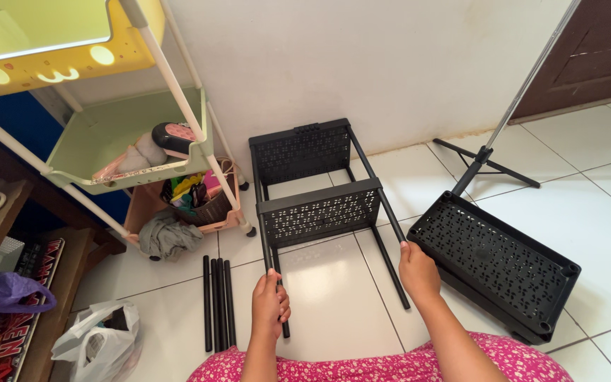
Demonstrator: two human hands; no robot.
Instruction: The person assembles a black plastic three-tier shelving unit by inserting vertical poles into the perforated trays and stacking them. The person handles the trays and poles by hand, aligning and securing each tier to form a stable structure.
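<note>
A black plastic rack lies on its side on the white tile floor, with two perforated shelves (319,212) joined by black poles. My left hand (270,305) is closed around the near-left pole (273,263) close to its free end. My right hand (417,270) grips the near-right pole (392,263) partway along. A loose black perforated shelf tray (496,263) rests on the floor just right of my right hand. Several loose black poles (218,304) lie side by side on the floor left of my left hand.
A pastel rolling cart (136,152) with green and pink trays full of small items stands at the left by the wall. A white plastic bag (97,343) and a wooden shelf sit at the lower left. A tripod stand (486,163) rises at the right near a brown door.
</note>
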